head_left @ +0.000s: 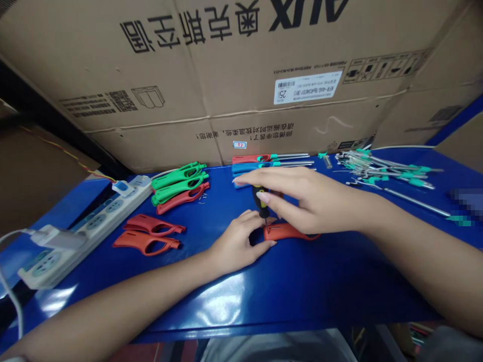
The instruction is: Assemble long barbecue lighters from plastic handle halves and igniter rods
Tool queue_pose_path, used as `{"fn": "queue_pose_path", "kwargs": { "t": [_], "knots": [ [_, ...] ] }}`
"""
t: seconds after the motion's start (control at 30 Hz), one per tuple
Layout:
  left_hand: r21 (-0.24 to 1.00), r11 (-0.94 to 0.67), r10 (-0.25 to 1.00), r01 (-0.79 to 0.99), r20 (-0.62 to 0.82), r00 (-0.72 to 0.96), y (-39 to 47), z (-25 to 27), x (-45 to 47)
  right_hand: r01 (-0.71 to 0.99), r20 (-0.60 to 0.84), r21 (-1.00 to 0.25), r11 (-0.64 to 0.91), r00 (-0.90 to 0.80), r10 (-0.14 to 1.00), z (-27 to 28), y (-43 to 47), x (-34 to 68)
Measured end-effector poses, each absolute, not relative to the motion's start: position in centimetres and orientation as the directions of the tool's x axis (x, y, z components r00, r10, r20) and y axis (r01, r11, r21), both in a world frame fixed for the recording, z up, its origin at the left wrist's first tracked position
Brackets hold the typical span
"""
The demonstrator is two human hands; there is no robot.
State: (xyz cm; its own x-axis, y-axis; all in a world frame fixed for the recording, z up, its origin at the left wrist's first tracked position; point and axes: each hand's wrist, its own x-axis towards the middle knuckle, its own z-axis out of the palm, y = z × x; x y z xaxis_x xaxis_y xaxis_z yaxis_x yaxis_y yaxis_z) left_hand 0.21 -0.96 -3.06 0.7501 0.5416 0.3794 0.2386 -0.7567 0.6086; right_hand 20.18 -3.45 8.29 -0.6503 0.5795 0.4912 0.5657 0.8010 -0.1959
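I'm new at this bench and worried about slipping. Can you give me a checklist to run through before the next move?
1. Screwdriver in hand: ok, the right hand grips it.
2. Screwdriver upright: ok, it stands roughly upright over the work.
3. Orange handle steadied: ok, the left hand pinches its left end.
4. Tip seated in a screw: cannot tell, too small to see.
5. Power strip apart from both hands: ok, it lies off to the left.
6. Small metal bits gathered in a container: not ok, they lie loose on the table.
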Motion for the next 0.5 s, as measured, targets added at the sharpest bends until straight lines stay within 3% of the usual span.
{"fn": "queue_pose_path", "kwargs": {
  "t": [0.1, 0.37, 0.5],
  "knots": [
    [0.571, -0.787, 0.519, 0.235, 0.405, 0.753, -1.0, -2.8, 0.3, 0.522, 0.436, -0.336, 0.784, -0.652, 0.62, 9.2, -3.9, 20.4],
    [0.539, -0.79, 0.522, 0.291, 0.345, 0.78, -1.5, -2.2, 0.6, 0.787, 0.334, -0.25, 0.564, -0.477, 0.813, 10.9, -6.5, 19.0],
    [0.481, -0.79, 0.528, 0.381, 0.218, 0.821, -1.5, -0.6, -0.1, 0.749, 0.382, -0.394, 0.533, -0.394, 0.836, 11.3, -7.0, 19.9]
  ]
}}
